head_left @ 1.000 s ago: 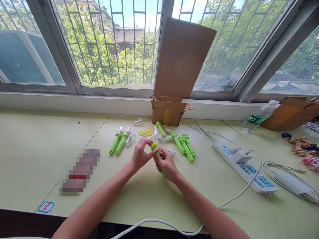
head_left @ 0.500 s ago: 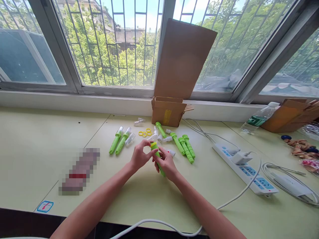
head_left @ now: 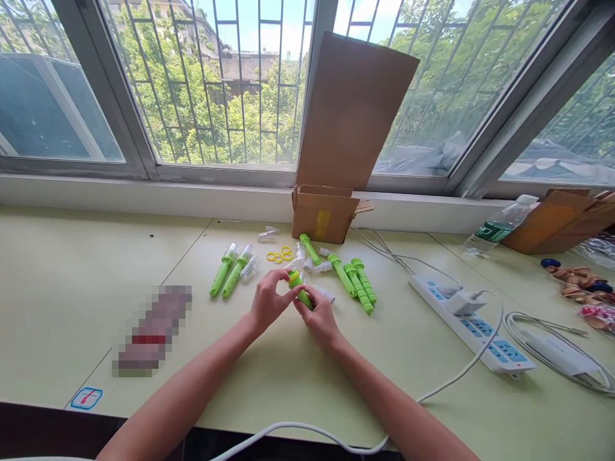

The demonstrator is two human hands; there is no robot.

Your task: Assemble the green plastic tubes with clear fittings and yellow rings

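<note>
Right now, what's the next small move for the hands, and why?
Probably have the left hand press evenly on the yellow ring at the upper end of the green tube. Its thumb and fingertips are at that end, and the right hand grips the tube lower down, which should steady it. Whether the ring is fully seated is too small to tell.

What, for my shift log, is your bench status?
Left hand pinching green tube near its yellow end. Right hand gripping lower down. Clear pieces close beyond; nothing seen blocking.
</note>
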